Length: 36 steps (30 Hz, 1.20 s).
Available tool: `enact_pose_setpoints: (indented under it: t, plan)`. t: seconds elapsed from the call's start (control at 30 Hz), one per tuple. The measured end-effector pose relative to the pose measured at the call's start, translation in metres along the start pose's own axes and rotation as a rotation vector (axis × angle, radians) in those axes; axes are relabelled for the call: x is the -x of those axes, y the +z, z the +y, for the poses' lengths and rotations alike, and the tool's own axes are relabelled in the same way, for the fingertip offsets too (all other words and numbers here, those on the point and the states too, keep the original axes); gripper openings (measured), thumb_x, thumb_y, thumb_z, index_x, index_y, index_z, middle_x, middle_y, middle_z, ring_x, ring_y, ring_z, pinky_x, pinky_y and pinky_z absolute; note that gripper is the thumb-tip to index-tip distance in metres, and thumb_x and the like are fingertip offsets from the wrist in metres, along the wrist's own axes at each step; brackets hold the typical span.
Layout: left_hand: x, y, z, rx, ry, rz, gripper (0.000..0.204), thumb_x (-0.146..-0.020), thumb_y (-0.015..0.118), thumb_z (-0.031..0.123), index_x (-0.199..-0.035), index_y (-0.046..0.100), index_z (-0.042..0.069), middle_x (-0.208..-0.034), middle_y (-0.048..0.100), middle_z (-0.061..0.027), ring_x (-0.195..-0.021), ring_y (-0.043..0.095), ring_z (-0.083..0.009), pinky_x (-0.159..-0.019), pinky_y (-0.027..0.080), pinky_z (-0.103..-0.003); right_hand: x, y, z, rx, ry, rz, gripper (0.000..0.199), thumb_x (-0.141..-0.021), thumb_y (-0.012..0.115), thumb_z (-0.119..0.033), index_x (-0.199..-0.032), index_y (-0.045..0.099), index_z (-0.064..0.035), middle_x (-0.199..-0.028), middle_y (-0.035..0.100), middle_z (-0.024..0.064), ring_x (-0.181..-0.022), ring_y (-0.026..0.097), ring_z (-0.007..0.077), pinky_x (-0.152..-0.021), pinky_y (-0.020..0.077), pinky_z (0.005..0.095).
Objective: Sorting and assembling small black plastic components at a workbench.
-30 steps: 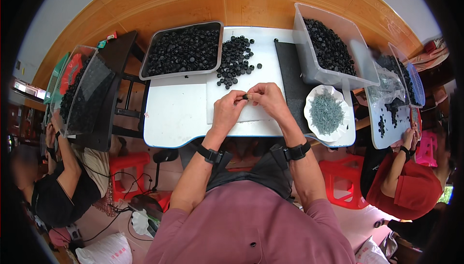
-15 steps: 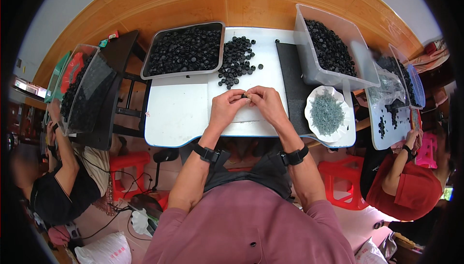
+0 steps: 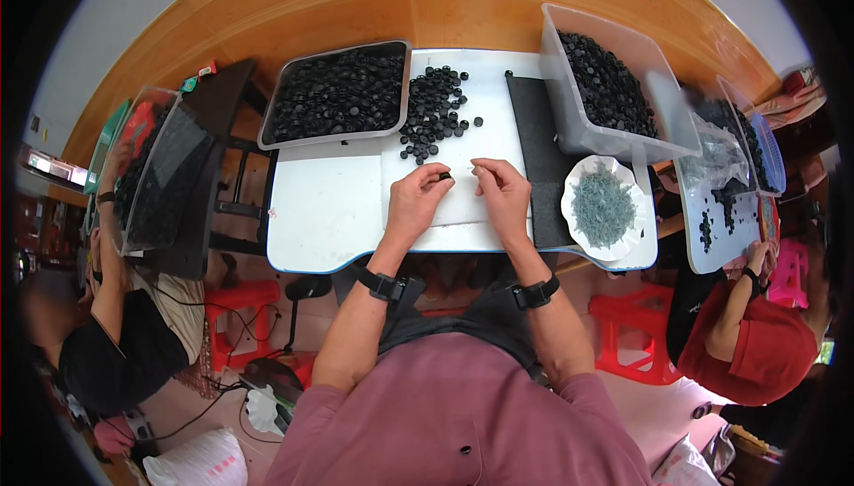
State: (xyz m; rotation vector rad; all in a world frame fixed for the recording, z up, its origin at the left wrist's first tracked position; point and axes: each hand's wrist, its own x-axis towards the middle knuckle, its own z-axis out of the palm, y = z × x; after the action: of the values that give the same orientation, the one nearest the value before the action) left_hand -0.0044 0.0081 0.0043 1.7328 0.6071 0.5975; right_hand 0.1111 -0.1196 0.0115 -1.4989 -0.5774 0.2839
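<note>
My left hand [image 3: 415,204] pinches a small round black cap [image 3: 446,176] between thumb and fingertips, over the white tabletop [image 3: 325,206]. A short gap to its right, my right hand [image 3: 504,201] is closed in a pinch. Something tiny and pale seems to show at its fingertips, too small to name. Beyond both hands lies a loose heap of similar black caps [image 3: 433,117]. Right of my right hand, a white scalloped dish [image 3: 579,239] bears a mound of thin grey-green pieces [image 3: 603,208].
A shallow tray [image 3: 336,140] full of black caps stands at the back left. A translucent bin [image 3: 614,142] with more caps is at the back right, near a black mat [image 3: 544,166]. People work at side tables; red stools [image 3: 633,330] stand below.
My hands were together at the cap and are now apart. The right hand has drawn away to the right, while the cap stays in my left fingers.
</note>
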Motion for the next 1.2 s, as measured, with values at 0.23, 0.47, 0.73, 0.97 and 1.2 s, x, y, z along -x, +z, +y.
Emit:
enact_pose_setpoints:
  t: [0.23, 0.47, 0.73, 0.97, 1.2]
  plan:
    - [-0.003, 0.002, 0.004, -0.029, 0.004, 0.016, 0.024, -0.090, 0.079, 0.013, -0.109, 0.076, 0.000, -0.096, 0.079, -0.0115, -0.090, 0.076, -0.0169, -0.081, 0.058, -0.029, -0.005, -0.002, 0.005, -0.122, 0.016, 0.067, 0.014, -0.097, 0.068, -0.003, -0.105, 0.077, 0.0029, -0.088, 0.073, 0.0055, -0.065, 0.062, 0.0070, -0.060, 0.0476, 0.0220]
    - [-0.005, 0.001, 0.005, -0.021, -0.018, 0.001, 0.026, -0.089, 0.080, 0.013, -0.111, 0.076, 0.000, -0.099, 0.079, -0.0114, -0.090, 0.076, -0.0159, -0.082, 0.058, -0.028, -0.006, -0.001, 0.009, -0.065, -0.023, 0.059, 0.015, -0.096, 0.067, -0.002, -0.106, 0.077, 0.0025, -0.088, 0.073, 0.0053, -0.065, 0.062, 0.0073, -0.059, 0.0475, 0.0226]
    - [0.005, -0.001, 0.001, 0.032, -0.048, -0.046, 0.024, -0.089, 0.082, 0.015, -0.107, 0.078, 0.000, -0.092, 0.079, -0.0090, -0.084, 0.072, -0.0105, -0.077, 0.057, -0.027, 0.002, -0.003, 0.006, -0.030, -0.038, 0.066, 0.013, -0.095, 0.067, 0.000, -0.105, 0.076, 0.0031, -0.087, 0.071, 0.0058, -0.064, 0.061, 0.0078, -0.058, 0.0475, 0.0231]
    - [0.004, 0.000, -0.001, 0.072, 0.013, -0.035, 0.025, -0.089, 0.082, 0.012, -0.110, 0.077, -0.001, -0.096, 0.079, -0.0098, -0.087, 0.073, -0.0120, -0.081, 0.059, -0.027, 0.002, -0.004, 0.011, -0.049, -0.051, 0.034, 0.015, -0.097, 0.067, -0.001, -0.108, 0.075, 0.0031, -0.087, 0.072, 0.0059, -0.066, 0.061, 0.0073, -0.060, 0.0472, 0.0217]
    - [-0.019, -0.020, 0.013, 0.048, -0.032, -0.025, 0.022, -0.091, 0.078, 0.008, -0.111, 0.076, 0.001, -0.099, 0.077, -0.0044, -0.088, 0.069, -0.0080, -0.080, 0.056, -0.024, 0.000, -0.001, 0.011, -0.045, -0.068, 0.055, 0.014, -0.096, 0.066, -0.001, -0.105, 0.076, 0.0028, -0.087, 0.071, 0.0058, -0.063, 0.061, 0.0078, -0.057, 0.0470, 0.0232]
